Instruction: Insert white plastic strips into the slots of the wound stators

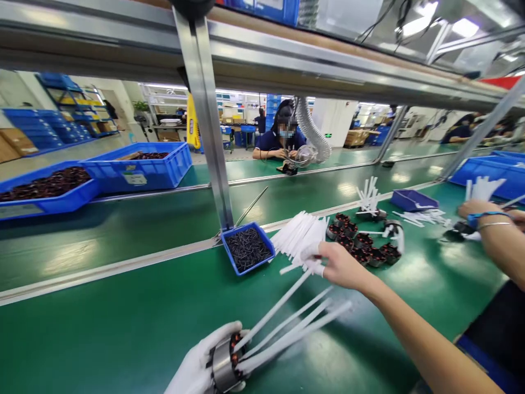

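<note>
My left hand [200,364], in a white glove, is wrapped round a motor stator [225,364], a metal ring with copper-coloured windings inside. Several long white strips [295,328] stick out of the stator toward the upper right. Over at the pile of white strips [299,232], my right hand [334,262] has its covered thumb and finger pinched together on a white strip. One strip from the stator runs up to these fingertips; whether it is the pinched one, I cannot tell.
A blue tray of small black pieces [248,249] stands left of the pile. More stators [363,246] are grouped to its right. A co-worker's arm [498,235] reaches in at right. A metal post [207,120] rises behind the tray; blue bins [137,167] stand at back left.
</note>
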Action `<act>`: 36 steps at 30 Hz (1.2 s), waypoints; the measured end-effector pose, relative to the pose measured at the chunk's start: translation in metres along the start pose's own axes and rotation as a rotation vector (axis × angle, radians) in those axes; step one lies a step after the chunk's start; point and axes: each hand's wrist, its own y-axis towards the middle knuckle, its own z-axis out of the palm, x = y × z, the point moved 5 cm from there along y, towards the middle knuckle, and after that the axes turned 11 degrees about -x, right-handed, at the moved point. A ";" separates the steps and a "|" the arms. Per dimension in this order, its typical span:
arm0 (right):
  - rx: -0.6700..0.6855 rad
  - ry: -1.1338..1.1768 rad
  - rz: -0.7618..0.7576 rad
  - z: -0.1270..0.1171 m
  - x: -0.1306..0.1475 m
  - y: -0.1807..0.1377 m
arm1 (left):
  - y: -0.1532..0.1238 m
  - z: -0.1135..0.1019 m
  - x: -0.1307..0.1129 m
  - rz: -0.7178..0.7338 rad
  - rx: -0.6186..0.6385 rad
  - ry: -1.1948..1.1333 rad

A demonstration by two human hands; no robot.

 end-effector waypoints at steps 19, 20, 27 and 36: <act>0.366 0.257 -0.089 0.071 0.087 -0.008 | -0.010 0.010 -0.003 0.016 0.142 -0.141; 0.372 0.266 -0.081 0.076 0.090 -0.010 | -0.009 0.010 -0.001 0.020 0.155 -0.144; 0.393 0.330 -0.079 0.094 0.101 -0.015 | 0.001 0.010 0.008 0.104 0.142 -0.058; 0.368 0.201 -0.136 0.099 0.104 -0.025 | -0.003 0.009 0.001 0.185 0.114 0.018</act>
